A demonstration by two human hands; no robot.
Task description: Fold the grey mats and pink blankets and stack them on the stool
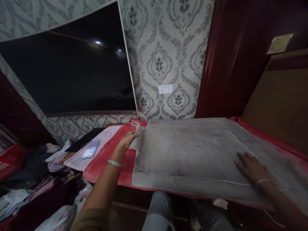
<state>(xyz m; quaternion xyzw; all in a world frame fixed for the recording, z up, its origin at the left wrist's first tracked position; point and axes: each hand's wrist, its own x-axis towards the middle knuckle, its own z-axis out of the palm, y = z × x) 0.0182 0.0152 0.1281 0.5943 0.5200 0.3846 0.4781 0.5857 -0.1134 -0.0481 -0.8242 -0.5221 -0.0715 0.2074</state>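
Note:
A grey plush blanket (183,150) with a stitched edge lies partly folded over on a red blanket (103,163). At its left edge my left hand (130,140) is closed, with the fingers gripping the grey cloth near a raised corner. My right hand (251,167) rests palm down on the right part of the grey blanket, fingers spread and holding nothing. The upper layer reaches nearly to the front, where a strip of the lower layer shows. A small mark or label shows at the middle of the front fold.
A striped cloth (108,134) lies left of the red blanket, with a blurred object (90,149) on it. Behind are a large dark television (72,67) and a patterned wall. Piled clothes (36,195) fill the left floor; a brown cardboard box (279,102) stands at right.

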